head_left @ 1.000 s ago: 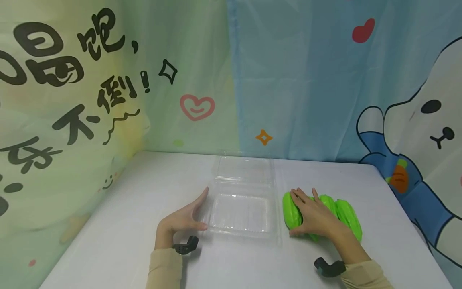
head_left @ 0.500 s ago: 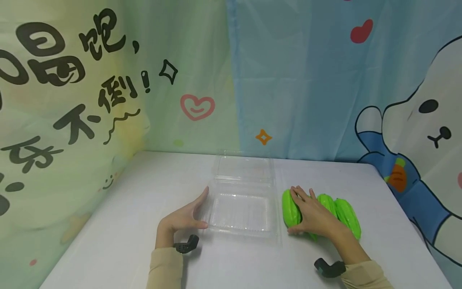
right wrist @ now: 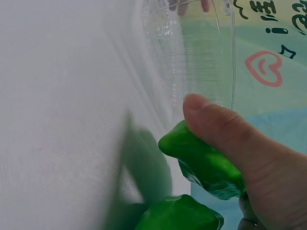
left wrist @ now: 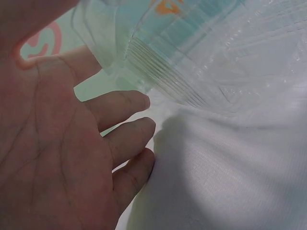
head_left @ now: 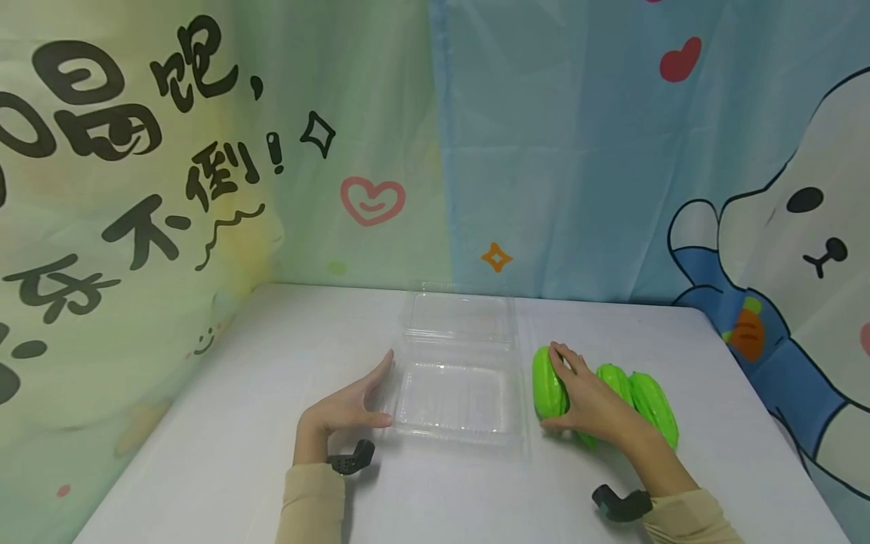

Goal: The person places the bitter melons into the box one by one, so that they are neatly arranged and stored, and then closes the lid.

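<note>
My right hand (head_left: 594, 400) grips a glossy green star fruit (head_left: 547, 384), thumb on its near end and fingers over its far end. In the right wrist view this star fruit (right wrist: 204, 160) looks raised off the table, its shadow falling beside it. More green star fruits (head_left: 654, 408) lie to the right, partly hidden by that hand. A clear plastic clamshell box (head_left: 451, 400) lies unfolded in the middle, lid to the back. At its left side my left hand (head_left: 347, 408) has thumb and fingers spread. In the left wrist view those fingers look straight, near the box's ribbed wall (left wrist: 158, 72).
The white table (head_left: 435, 499) reaches back to a printed cloth backdrop (head_left: 544, 151) with a cartoon bear at the right. Black wrist cameras sit at both wrists (head_left: 353, 459). Another star fruit (right wrist: 182, 215) shows below the held one in the right wrist view.
The leftmost star fruit has risen slightly and shifted away from me with my right hand's fingers, apart from the others. My left hand and the clear box stay in place.
</note>
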Tool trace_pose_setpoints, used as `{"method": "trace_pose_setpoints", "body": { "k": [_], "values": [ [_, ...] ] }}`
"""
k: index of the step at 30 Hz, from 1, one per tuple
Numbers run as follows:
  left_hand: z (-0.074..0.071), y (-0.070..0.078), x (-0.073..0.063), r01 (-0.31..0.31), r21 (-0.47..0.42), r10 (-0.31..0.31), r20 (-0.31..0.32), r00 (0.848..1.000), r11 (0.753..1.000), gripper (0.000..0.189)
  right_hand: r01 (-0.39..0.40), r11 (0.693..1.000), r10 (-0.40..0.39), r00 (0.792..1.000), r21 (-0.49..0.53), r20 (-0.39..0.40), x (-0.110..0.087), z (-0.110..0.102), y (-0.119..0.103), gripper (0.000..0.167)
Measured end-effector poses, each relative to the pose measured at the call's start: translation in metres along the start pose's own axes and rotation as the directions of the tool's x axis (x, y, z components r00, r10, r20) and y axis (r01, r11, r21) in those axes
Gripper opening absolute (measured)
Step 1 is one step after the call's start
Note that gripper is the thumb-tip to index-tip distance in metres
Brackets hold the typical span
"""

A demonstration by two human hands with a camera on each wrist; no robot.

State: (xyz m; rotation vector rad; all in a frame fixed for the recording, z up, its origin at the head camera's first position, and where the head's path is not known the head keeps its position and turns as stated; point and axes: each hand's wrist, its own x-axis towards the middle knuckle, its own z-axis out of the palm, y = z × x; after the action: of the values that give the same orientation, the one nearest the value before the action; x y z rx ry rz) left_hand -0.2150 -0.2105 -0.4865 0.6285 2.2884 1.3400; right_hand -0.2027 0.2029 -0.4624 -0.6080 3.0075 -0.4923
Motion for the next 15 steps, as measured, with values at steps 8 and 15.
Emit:
{"method": "trace_pose_setpoints", "body": {
  "k": [8, 15],
  "values": [
    [-0.0006, 0.0002, 0.0, 0.012, 0.001, -0.012, -0.001, 1.0, 1.0, 0.115, -0.002, 1.0, 0.003, 1.0, 0.03, -0.03, -0.0012, 0.0014, 0.0, 0.121],
    [-0.0005, -0.0016, 0.0009, -0.007, 0.014, 0.007, -0.005, 1.0, 1.0, 0.115, -0.009, 0.997, 0.015, 0.997, 0.081, -0.071, -0.0034, 0.0059, -0.0004, 0.12]
  ]
}}
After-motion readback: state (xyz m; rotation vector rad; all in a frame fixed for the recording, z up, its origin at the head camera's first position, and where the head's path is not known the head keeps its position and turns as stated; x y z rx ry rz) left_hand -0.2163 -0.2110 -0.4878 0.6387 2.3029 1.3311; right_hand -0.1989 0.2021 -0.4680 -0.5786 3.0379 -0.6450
